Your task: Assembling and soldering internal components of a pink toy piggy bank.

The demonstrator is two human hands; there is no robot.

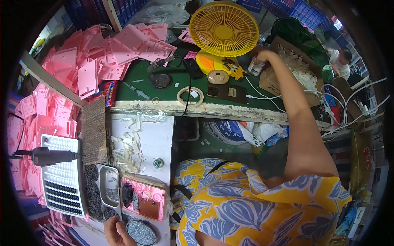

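Note:
Stretched far forward, my right hand (262, 55) is closed round the top of a small light-coloured jar (256, 68), beside an open cardboard box (273, 78). My left hand (116, 232) is low at the left, its fingers curled together; whatever they may hold is hidden. Next to it sits an oval dish (141, 233) full of tiny metallic pieces. Just beyond that lies a pink plastic housing (159, 201) with a black part and a brown board inside. A grey tray (116, 203) and dark small parts (93, 190) are left of the housing.
Pink plastic panels (65, 65) are heaped at the left. A yellow fan (223, 30) stands at the back, near a phone (227, 93), a tape roll (190, 97) and white cables (344, 102). An electric screwdriver (53, 156) hangs over a white rack (61, 176). White pieces (127, 149) lie scattered.

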